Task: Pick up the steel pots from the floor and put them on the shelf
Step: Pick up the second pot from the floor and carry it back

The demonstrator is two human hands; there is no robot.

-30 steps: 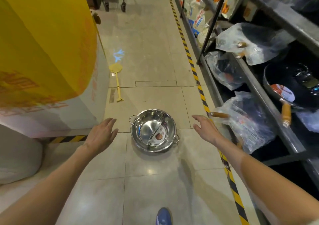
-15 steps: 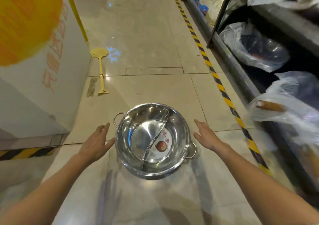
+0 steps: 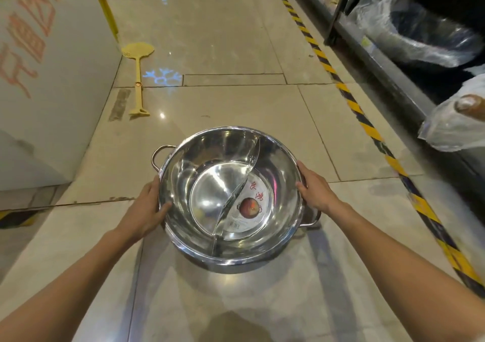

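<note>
Warm overhead light, glare on glossy floor (image 3: 223, 39) and steel pot (image 3: 210, 184), wide-angle bending (edges smeared), dark shelf (image 3: 393, 60)

The steel pot (image 3: 231, 197) sits upright on the floor tiles in front of me, wide and shiny, its mouth open to me. A curved S-shaped divider splits the inside into two compartments. A round paper label with red characters and a red picture lies on the bottom of the right compartment. One loop handle sticks out upper left, another lower right.
</note>
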